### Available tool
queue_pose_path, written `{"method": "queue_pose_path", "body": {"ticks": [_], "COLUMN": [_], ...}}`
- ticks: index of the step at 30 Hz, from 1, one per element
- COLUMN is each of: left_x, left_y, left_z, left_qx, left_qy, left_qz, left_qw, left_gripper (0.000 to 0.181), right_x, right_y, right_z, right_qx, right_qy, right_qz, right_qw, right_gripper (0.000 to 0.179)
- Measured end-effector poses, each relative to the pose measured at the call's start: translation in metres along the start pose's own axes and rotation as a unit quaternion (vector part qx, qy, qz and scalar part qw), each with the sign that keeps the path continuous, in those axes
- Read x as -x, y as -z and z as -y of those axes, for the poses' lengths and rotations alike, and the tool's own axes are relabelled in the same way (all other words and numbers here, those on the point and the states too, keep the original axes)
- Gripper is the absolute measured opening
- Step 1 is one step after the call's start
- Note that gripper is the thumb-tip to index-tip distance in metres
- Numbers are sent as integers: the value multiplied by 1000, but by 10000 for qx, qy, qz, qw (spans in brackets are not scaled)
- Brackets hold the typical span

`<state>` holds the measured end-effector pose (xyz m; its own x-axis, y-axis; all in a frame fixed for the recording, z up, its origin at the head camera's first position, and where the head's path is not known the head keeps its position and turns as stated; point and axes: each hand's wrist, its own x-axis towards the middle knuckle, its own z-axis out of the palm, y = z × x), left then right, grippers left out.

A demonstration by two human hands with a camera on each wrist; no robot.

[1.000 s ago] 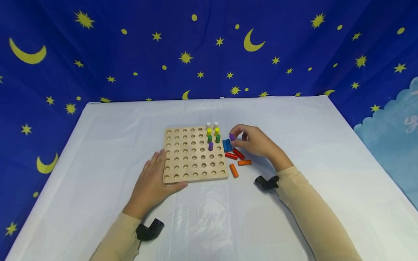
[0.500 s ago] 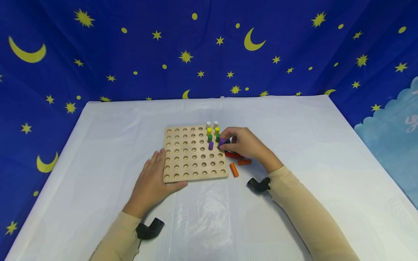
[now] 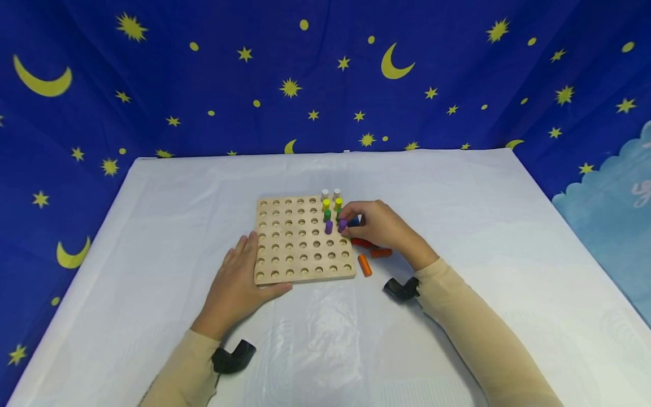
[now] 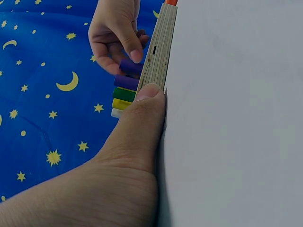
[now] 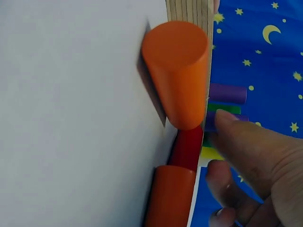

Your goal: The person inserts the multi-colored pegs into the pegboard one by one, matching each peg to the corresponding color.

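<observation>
A square wooden pegboard [image 3: 296, 252] with rows of round holes lies on the table. My left hand [image 3: 231, 294] rests at its near left corner, fingers along the left side, thumb [image 4: 150, 97] against the front edge. Between thumb and fingers, my right hand [image 3: 383, 229] pinches a purple peg [image 3: 343, 225] upright over the right-hand column of holes. In the left wrist view this peg [image 4: 130, 66] still leans slightly. Left of it stands another purple peg [image 3: 329, 227]. Behind them, pairs of green pegs [image 3: 327, 215], yellow pegs [image 3: 326, 205] and white pegs [image 3: 325, 194] stand in the board.
Right of the board lie an orange peg [image 3: 364, 265], a second orange peg [image 3: 381, 253] and red pegs [image 3: 362, 243]. Blue pegs [image 3: 354, 221] are mostly hidden behind the right fingers. A starry blue cloth [image 3: 203, 79] hangs behind the white table [image 3: 178, 198].
My right hand has carried the purple peg leftward from beside the blue pegs to the board's right-hand column, beside the standing purple peg. The left hand and the board stay in place.
</observation>
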<state>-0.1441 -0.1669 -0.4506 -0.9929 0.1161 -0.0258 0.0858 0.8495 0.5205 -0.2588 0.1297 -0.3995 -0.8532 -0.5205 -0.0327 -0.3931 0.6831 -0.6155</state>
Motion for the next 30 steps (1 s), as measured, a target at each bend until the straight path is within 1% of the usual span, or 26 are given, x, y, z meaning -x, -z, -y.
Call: {"method": "queue_pose_path", "body": {"ticks": [4, 6, 10, 15, 21, 27, 30], "left_x": [0, 0, 0, -1, 0, 0, -1], "left_y": [1, 1, 1, 1, -1, -1, -1], "left_z": [0, -1, -1, 1, 1, 1, 0], "left_qx": [8, 14, -7, -31, -10, 4, 8], "left_qy": [2, 2, 17, 44, 70, 61, 56], "left_qz": [22, 30, 45, 71, 82, 83, 84], "left_qw": [10000, 10000, 10000, 10000, 9999, 9999, 9999], "left_gripper": [134, 133, 133, 133, 134, 134, 134], "right_x": [5, 8, 10, 8, 4, 0, -2], "right_y": [6, 10, 16, 16, 12, 15, 18], "right_z": [-3, -5, -11, -15, -16, -13, -10], "right_qx": [-99, -123, 15, 254, 502, 723, 868], "right_qy": [-59, -154, -398, -716, -903, -1169, -1230], "right_qz": [-114, -207, -262, -47, 244, 478, 624], "right_qw": [9999, 9996, 9989, 9971, 9943, 9894, 9866], "right_gripper": [33, 34, 34, 36, 40, 41, 40]}}
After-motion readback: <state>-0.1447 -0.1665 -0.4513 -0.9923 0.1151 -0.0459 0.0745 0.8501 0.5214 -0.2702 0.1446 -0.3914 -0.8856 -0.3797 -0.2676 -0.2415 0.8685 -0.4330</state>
